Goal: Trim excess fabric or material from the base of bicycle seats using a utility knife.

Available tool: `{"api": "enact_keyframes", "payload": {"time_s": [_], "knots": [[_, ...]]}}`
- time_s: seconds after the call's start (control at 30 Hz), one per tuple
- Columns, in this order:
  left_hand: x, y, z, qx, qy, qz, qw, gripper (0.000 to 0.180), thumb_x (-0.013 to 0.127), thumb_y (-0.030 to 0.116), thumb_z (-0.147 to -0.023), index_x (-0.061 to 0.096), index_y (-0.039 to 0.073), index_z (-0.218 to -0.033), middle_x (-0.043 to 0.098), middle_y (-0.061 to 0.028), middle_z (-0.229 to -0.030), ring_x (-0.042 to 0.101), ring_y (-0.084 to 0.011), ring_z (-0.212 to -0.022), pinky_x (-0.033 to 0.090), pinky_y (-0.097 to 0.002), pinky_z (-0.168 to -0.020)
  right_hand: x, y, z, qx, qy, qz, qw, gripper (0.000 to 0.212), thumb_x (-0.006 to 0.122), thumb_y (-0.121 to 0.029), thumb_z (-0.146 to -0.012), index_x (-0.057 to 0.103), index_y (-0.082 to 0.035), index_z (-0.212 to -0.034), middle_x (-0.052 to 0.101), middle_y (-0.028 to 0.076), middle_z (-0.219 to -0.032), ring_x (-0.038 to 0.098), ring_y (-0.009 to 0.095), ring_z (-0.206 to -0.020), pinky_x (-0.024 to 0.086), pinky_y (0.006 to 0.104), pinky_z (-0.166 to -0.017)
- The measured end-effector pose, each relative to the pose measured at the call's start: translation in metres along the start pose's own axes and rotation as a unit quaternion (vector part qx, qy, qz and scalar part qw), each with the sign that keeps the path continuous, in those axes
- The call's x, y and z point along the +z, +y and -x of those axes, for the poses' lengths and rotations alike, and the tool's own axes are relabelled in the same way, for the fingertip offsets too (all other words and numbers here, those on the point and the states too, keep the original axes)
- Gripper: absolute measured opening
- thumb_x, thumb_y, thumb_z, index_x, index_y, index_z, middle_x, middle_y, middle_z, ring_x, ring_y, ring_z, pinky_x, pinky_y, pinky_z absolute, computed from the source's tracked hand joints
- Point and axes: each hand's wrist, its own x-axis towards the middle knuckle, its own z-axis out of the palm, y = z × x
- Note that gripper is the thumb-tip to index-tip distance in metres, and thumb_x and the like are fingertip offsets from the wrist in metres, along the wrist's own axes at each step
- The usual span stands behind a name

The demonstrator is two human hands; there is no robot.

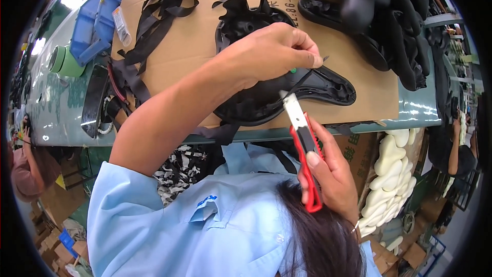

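Head view: a worker's left hand (284, 46) pinches a dark strip (306, 79) between thumb and fingers above a black saddle (261, 95) lying on cardboard (177, 66) at the near edge of a table (423, 109). The right hand (333, 177) is wrapped around a red knife (303, 141), blade by the strip. A sudden slip under tension could score the saddle or nick fingers. Bare cardboard leaves room leftward; piled black pieces (359, 15) crowd the far right.
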Motion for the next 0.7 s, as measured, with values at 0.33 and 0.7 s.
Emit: {"api": "enact_keyframes", "payload": {"time_s": [0.33, 0.7], "knots": [[-0.064, -0.022, -0.006, 0.172, 0.199, -0.188, 0.946, 0.038, 0.057, 0.033, -0.094, 0.063, 0.001, -0.114, 0.067, -0.0124, -0.11, 0.061, -0.0212, -0.103, 0.045, -0.0312, -0.092, 0.0, 0.025, -0.043, -0.149, 0.057, 0.007, 0.987, 0.039, 0.056, -0.015, -0.095, 0.04, 0.0, -0.128, 0.057, 0.013, -0.116, 0.064, 0.021, -0.097, 0.056, 0.0313, -0.075], [0.05, -0.007, 0.127, 0.081, 0.533, -0.414, 0.733, 0.017, 0.063, 0.015, -0.09, 0.058, 0.001, -0.097, 0.056, -0.0103, -0.096, 0.053, -0.0216, -0.092, 0.043, -0.0336, -0.081, -0.04, -0.057, -0.13, -0.327, 0.06, 0.174, 0.927, 0.03, 0.065, -0.017, -0.089, 0.057, -0.003, -0.114, 0.06, 0.001, -0.077, 0.055, 0.005, -0.069, 0.047, 0.0231, -0.061]]}}
